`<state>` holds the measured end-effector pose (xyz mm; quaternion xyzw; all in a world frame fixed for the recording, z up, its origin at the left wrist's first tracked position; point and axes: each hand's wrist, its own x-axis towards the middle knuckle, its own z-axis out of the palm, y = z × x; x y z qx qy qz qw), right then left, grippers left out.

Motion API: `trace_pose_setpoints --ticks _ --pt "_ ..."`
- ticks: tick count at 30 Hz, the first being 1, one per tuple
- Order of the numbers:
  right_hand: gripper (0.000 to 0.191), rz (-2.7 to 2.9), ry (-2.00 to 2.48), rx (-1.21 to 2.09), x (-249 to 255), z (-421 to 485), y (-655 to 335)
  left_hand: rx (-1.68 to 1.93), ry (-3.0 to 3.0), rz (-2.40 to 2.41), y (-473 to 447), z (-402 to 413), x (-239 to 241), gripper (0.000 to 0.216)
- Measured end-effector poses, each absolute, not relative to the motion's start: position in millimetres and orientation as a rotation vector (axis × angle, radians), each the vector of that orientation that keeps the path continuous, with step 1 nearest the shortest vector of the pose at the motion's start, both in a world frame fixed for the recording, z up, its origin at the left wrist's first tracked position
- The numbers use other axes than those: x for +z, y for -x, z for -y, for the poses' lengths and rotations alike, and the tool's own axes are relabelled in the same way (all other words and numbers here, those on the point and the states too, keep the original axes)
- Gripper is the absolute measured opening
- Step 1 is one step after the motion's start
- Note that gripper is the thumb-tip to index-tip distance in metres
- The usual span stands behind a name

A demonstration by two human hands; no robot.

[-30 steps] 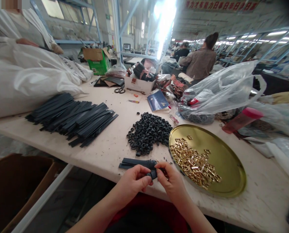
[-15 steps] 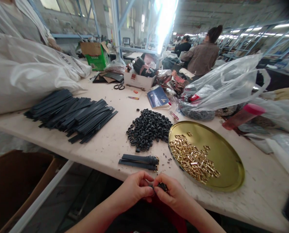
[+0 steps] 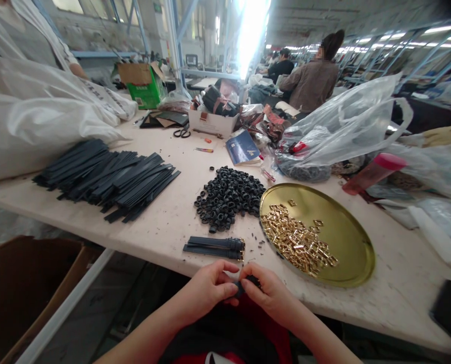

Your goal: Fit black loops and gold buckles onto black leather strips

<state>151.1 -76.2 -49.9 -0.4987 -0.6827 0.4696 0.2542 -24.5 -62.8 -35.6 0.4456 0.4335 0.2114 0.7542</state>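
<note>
Between my fingers, just off the table's front edge, is a dark leather strap, mostly hidden by the hands. My left hand pinches its left part with thumb and fingers. My right hand is closed on the right part, where a dark bit shows behind the fingers. Finished-looking straps with gold buckles lie stacked just beyond my hands. Behind them is a heap of small black leather loops. Gold buckles lie in a pile on a round golden tray to the right.
Long dark strips lie in a pile at left, beside a large white sack. Scissors, a blue booklet, a white box, a clear plastic bag and a pink-lidded bottle stand farther back. Other people work beyond the table.
The view has shifted slightly. Both hands stay together on the strap, and a bit more of it shows between the fingertips. Things on the table have not moved.
</note>
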Motion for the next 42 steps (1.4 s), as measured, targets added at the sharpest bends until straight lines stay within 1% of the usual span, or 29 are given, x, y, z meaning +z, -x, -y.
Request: trace_pose_setpoints --ticks 4,7,12,16,18,24,28,31,37,40,42 --pt "0.009 1.781 1.36 1.22 -53.5 78.8 -151.6 0.402 -1.075 -0.973 28.6 58.9 -26.0 0.043" --pt "0.011 1.792 1.324 1.212 -54.7 81.0 -152.7 0.396 -1.116 -1.008 28.0 58.5 -25.4 0.04" --pt "0.012 1.801 1.296 1.223 -58.8 90.1 -156.5 0.376 -1.143 -0.988 22.7 61.0 -38.0 0.039" --pt "0.013 1.788 1.37 1.139 -62.6 95.0 -156.3 0.164 -1.231 -0.91 27.0 58.1 -35.6 0.021" --pt "0.013 1.797 1.388 1.094 -62.7 94.3 -155.4 0.093 -1.292 -0.891 29.9 57.1 -30.8 0.023" --pt "0.012 1.891 1.325 1.122 -63.3 94.5 -155.3 0.111 -1.416 -0.938 26.2 62.3 -25.1 0.023" --pt "0.014 1.784 1.313 1.19 -66.0 101.4 -155.7 0.055 -1.534 -0.959 24.6 61.7 -20.8 0.024" --pt "0.015 1.765 1.325 1.156 -66.2 102.6 -154.6 0.001 -1.636 -0.977 27.3 58.3 -17.2 0.027" --pt "0.017 1.917 1.263 1.109 -66.6 100.3 -147.3 -0.022 -1.747 -0.932 25.8 60.6 -26.2 0.028" --pt "0.019 1.94 1.294 1.004 -65.9 94.1 -144.0 -0.019 -1.934 -0.983 24.3 55.1 -30.1 0.026" --pt "0.019 1.974 1.362 0.805 -65.7 82.8 -142.3 0.017 -2.147 -1.096 25.9 43.8 -31.5 0.021"
